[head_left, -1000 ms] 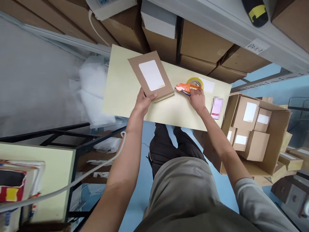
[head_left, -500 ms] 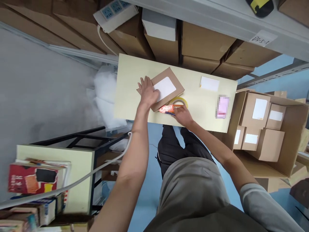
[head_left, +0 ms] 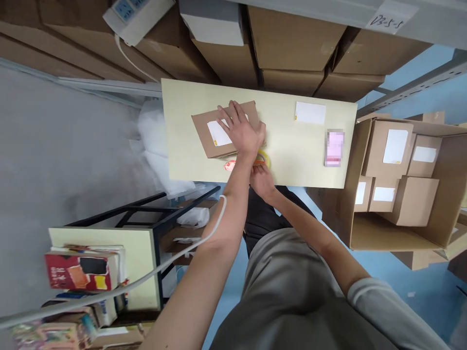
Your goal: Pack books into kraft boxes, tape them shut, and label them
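A flat brown cardboard box (head_left: 206, 126) with a white label (head_left: 218, 133) lies on the pale tabletop (head_left: 292, 165). Across its right half rests my left hand (head_left: 242, 132), fingers spread, thumb near the right edge. At the front side of the box, my right hand (head_left: 261, 179) is closed around a tape dispenser (head_left: 229, 166) with a red-orange head and a yellow tape roll (head_left: 265, 157). My left forearm crosses in front of the dispenser and hides its middle.
A white card (head_left: 310, 112) and a blurred pink object (head_left: 334, 148) lie on the table's right side. A large open carton (head_left: 379, 238) with several labelled boxes stands to the right. Shelved cartons (head_left: 292, 43) line the back; a grey cable (head_left: 164, 265) runs at left.
The box has turned and shifted left. My left hand has moved from its left side to its right side. My right hand, with the tape dispenser, has shifted slightly left. The camera view has shifted.
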`<action>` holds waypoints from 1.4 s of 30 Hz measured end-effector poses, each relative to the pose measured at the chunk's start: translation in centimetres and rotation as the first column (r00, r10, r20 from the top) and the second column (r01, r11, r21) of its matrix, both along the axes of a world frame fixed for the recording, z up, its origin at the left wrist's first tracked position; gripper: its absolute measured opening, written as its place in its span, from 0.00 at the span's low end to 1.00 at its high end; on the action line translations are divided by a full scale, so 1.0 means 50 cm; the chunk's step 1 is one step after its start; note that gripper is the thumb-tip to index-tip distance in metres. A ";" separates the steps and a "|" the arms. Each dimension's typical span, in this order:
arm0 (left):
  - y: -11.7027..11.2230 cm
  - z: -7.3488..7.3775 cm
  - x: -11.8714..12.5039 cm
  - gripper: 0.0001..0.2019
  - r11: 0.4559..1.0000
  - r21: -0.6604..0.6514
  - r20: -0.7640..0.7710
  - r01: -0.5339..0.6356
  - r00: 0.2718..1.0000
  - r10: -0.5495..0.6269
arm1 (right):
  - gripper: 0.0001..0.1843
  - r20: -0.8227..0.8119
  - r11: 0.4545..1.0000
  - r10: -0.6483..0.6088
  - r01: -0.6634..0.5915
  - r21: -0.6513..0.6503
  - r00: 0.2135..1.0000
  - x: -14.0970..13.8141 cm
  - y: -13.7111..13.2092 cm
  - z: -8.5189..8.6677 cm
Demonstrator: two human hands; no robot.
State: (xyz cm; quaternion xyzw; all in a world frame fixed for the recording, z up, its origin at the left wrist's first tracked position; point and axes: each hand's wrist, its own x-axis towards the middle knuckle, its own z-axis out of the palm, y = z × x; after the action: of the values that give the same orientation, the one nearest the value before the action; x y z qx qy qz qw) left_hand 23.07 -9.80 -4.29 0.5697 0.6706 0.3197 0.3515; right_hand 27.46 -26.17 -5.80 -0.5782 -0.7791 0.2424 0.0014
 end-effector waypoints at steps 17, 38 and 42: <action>-0.022 0.033 -0.021 0.47 0.996 0.008 -0.125 0.094 0.988 -0.092 | 0.20 0.096 0.966 -0.248 0.239 0.095 0.964 0.368 0.069 -0.036; -0.176 0.056 -0.135 0.29 0.877 -0.044 -0.236 0.478 0.848 -0.474 | 0.15 -0.154 0.940 0.338 -0.341 0.001 0.929 0.355 0.087 -0.007; -0.186 0.029 -0.145 0.30 0.835 -0.032 -0.339 0.549 0.780 -0.526 | 0.27 0.096 0.929 0.359 -0.365 0.055 0.928 0.478 0.144 0.003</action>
State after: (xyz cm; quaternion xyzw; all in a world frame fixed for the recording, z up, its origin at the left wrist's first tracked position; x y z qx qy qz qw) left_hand 15.81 -19.10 -2.82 0.7945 0.5184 0.1275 0.2895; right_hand 51.34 -18.98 -5.63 -0.4336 -0.8800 0.1857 -0.0552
